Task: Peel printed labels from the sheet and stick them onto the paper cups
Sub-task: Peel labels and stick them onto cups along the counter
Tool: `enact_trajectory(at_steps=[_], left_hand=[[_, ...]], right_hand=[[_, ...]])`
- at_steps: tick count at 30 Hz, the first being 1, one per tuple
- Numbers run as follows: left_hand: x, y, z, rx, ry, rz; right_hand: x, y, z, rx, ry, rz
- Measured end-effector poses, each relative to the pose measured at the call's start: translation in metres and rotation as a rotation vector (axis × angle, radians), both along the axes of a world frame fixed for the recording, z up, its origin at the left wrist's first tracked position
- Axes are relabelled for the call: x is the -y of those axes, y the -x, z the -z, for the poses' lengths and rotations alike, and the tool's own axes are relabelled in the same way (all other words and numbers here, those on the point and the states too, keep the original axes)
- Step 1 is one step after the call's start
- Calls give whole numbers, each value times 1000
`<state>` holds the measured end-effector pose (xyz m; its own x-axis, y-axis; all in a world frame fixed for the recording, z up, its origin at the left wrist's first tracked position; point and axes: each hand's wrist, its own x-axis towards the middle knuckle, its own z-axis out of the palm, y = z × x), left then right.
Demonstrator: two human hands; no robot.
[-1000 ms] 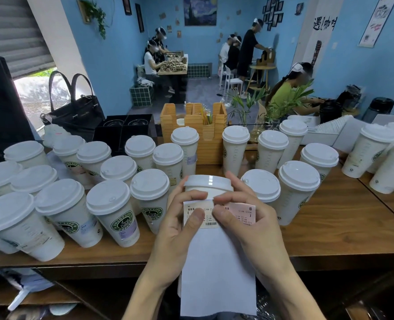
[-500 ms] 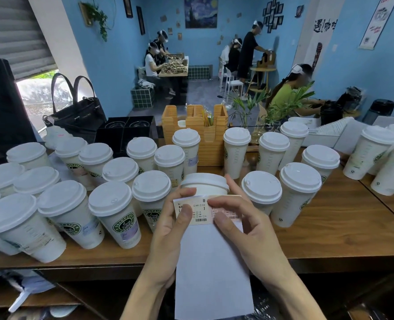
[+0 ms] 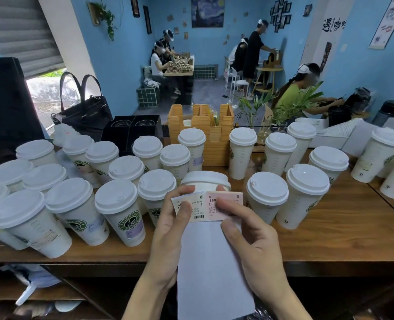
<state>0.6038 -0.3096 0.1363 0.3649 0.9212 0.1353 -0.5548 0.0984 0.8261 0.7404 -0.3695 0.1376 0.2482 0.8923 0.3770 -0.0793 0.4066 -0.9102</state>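
Both hands, left hand [image 3: 168, 229] and right hand [image 3: 253, 241], pinch the label sheet [image 3: 211, 257]; two labels [image 3: 208, 207] remain, unpeeled. Beyond the fingers, the next cup [image 3: 205, 182]. Left-side cups [image 3: 125, 210] appear labelled; right-side cups [image 3: 304, 192] seemingly outstanding.

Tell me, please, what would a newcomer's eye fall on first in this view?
First, the two hands low in the middle: the left hand and right hand pinch a strip of printed labels atop a long white backing sheet. Around them, white lidded paper cups crowd the wooden counter, thickest on the left. Behind stands a wooden organizer.
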Motion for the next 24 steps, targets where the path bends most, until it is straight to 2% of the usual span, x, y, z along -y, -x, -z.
enact_trajectory(at_steps=[9, 20, 24], left_hand=[[-1, -4, 5, -42, -16, -30], [-3, -7, 10, -126, -50, -38], [-8, -6, 19, -79, -4, -106]], right_hand=[[-5, -3, 5, 43, 24, -84], [-13, -8, 25, 87, 109, -19], [-14, -12, 27, 129, 119, -18]])
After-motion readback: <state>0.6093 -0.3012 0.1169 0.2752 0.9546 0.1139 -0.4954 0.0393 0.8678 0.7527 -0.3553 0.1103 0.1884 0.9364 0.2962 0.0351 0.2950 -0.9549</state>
